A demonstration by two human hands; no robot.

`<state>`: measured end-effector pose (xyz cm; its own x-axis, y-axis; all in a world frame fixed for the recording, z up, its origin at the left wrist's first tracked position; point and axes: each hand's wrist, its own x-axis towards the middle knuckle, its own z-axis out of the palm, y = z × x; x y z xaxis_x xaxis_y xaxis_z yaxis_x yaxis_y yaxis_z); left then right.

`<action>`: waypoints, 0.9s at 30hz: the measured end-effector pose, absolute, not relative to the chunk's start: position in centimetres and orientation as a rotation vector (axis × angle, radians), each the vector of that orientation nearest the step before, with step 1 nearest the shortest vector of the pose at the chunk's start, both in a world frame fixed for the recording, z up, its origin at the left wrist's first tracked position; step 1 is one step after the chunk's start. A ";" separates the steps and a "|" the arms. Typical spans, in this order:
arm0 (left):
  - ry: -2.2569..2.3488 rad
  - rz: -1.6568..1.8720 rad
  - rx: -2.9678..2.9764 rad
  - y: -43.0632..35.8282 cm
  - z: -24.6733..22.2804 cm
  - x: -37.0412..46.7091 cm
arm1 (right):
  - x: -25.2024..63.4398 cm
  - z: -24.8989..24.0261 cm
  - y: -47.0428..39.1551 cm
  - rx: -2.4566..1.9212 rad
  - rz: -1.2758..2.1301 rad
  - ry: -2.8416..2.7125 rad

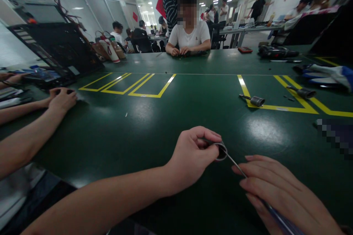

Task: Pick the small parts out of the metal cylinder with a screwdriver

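My left hand (pixel 187 159) is closed on a small hollow metal cylinder (pixel 223 155), its round open end facing right between thumb and fingertips. The fingers hide the rest of the cylinder. My right hand (pixel 284 187) is wrapped round a slim tool with a straight metal shaft (pixel 235 163) and a bluish handle, perhaps a screwdriver. The shaft's tip reaches the rim of the cylinder; whether it goes inside cannot be made out. Both hands are above the green table (pixel 154 132).
Two dark metal sockets with stems, one nearer (pixel 257 101) and one farther right (pixel 305 93), lie by yellow tape (pixel 286 109). Beyond are blue-white gloves (pixel 328 75) and a black power tool (pixel 275 51). Another person's hands (pixel 62 101) are at left; a person (pixel 189 36) sits opposite.
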<state>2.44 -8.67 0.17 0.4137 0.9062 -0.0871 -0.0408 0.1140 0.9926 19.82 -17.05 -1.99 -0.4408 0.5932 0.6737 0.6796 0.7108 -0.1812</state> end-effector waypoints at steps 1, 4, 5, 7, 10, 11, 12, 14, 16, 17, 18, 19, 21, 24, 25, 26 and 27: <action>0.895 0.858 1.270 -8.6 0.1 2.4 | 19.8 -2.1 -17.0 -0.970 -0.144 -2.169; 0.882 0.842 1.301 -8.2 -0.2 2.3 | 19.8 -2.2 -16.9 -1.009 -0.099 -2.099; 0.882 0.829 1.306 -8.0 -0.2 2.3 | 19.7 -2.2 -16.9 -1.030 -0.071 -2.063; 0.882 0.802 1.309 -7.4 -0.4 2.1 | 19.6 -2.0 -16.8 -1.067 -0.006 -1.998; 0.890 0.808 1.335 -6.2 -0.7 1.7 | 19.3 -1.8 -16.6 -1.124 0.066 -1.929; 0.904 0.819 1.358 -5.5 -0.9 1.6 | 19.2 -1.7 -16.6 -1.133 0.080 -1.920; 0.923 0.832 1.389 -4.6 -1.1 1.6 | 19.2 -1.7 -16.5 -1.141 0.094 -1.919; 0.971 0.875 1.483 -2.5 -1.8 1.5 | 19.2 -1.8 -16.4 -1.145 0.111 -1.928; 1.016 0.951 1.638 0.2 -2.5 1.4 | 19.5 -2.2 -16.3 -1.143 0.107 -1.953; 1.043 0.996 1.746 1.7 -2.9 1.4 | 19.7 -2.5 -16.2 -1.145 0.104 -1.974; 1.069 1.023 1.874 3.1 -3.2 1.3 | 19.9 -2.8 -16.2 -1.152 0.108 -2.000; 1.113 1.035 2.001 4.5 -3.5 1.2 | 20.2 -3.0 -16.1 -1.164 0.115 -2.023; 1.230 0.991 2.203 6.8 -3.9 1.0 | 20.6 -3.3 -15.9 -1.219 0.147 -2.044; 1.320 0.939 2.326 8.9 -4.1 0.7 | 21.4 -2.7 -15.4 -1.357 0.164 -1.936; 1.319 0.931 2.343 9.2 -4.1 0.7 | 21.8 -2.2 -15.0 -1.409 0.159 -1.873; 1.309 0.924 2.357 9.4 -4.1 0.6 | 22.2 -1.6 -14.5 -1.434 0.141 -1.808; 1.297 0.916 2.377 9.5 -4.1 0.6 | 22.8 -1.0 -13.8 -1.475 0.152 -1.740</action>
